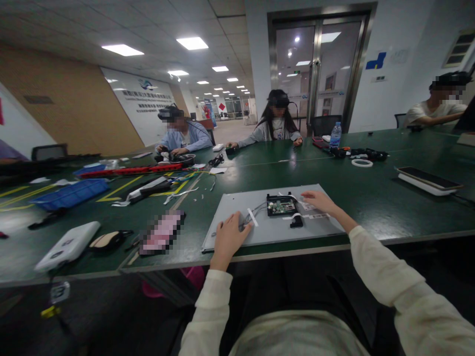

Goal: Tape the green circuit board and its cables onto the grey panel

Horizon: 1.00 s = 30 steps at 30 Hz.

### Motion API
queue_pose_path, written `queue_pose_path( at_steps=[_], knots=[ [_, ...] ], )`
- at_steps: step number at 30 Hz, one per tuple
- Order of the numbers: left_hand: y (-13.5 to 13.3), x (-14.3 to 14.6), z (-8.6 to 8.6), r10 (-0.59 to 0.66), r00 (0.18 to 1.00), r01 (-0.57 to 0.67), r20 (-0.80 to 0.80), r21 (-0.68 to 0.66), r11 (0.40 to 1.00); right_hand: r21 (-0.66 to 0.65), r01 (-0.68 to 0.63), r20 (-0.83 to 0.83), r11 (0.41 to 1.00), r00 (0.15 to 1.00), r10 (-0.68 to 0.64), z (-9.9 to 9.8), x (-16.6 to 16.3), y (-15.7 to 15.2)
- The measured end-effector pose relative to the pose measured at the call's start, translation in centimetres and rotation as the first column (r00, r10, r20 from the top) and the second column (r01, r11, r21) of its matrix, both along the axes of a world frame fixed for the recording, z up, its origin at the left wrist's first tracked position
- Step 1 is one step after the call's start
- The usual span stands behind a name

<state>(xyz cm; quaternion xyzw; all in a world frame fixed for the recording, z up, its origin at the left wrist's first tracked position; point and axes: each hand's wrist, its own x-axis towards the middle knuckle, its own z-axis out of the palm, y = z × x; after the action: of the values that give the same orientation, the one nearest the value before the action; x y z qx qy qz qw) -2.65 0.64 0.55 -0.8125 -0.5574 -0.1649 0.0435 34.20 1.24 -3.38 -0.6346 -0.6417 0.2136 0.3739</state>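
A flat grey panel lies on the table in front of me. Near its middle sits a black frame with a green circuit board, and a small black part lies just below it. Grey cables run from the frame to the left, with a white strip across them. My left hand rests over the panel's left part beside the cables, thumb and fingers apart. To the right of the board, my right hand reaches in with stretched fingers above printed white strips; whether it touches them is unclear.
Left of the panel lie a pink blurred item, a computer mouse and a white device. A blue tray stands farther left. A water bottle and a phone are on the right. Several people sit around the table.
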Motion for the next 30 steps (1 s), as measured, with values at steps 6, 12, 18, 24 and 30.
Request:
queue_pose_path(
  at_steps=[6,12,18,24,30],
  knots=[
    [0.0,0.1,-0.1,-0.008,1.000,0.008,-0.003,0.000,1.000,0.023,-0.030,0.019,0.999,0.999,0.029,0.9,-1.8,-0.5],
    [0.2,-0.2,-0.4,-0.030,0.999,0.030,-0.011,0.007,1.000,0.168,-0.162,0.209,0.972,0.970,0.126,1.7,-3.5,-1.8],
    [2.5,0.7,0.7,-0.134,0.987,0.124,-0.092,-0.101,0.987,-0.017,-0.393,0.435,0.919,0.825,0.360,2.6,-4.4,-6.3],
    [5.9,5.9,1.9,-0.241,0.962,0.207,-0.124,-0.236,0.949,-0.095,-0.314,0.516,0.945,0.796,0.316,2.5,-3.5,-10.2],
    [6.9,12.2,0.7,-0.262,0.965,0.248,-0.022,-0.264,0.932,-0.133,-0.078,0.557,0.988,0.819,0.140,1.5,-1.7,-10.9]
  ],
)
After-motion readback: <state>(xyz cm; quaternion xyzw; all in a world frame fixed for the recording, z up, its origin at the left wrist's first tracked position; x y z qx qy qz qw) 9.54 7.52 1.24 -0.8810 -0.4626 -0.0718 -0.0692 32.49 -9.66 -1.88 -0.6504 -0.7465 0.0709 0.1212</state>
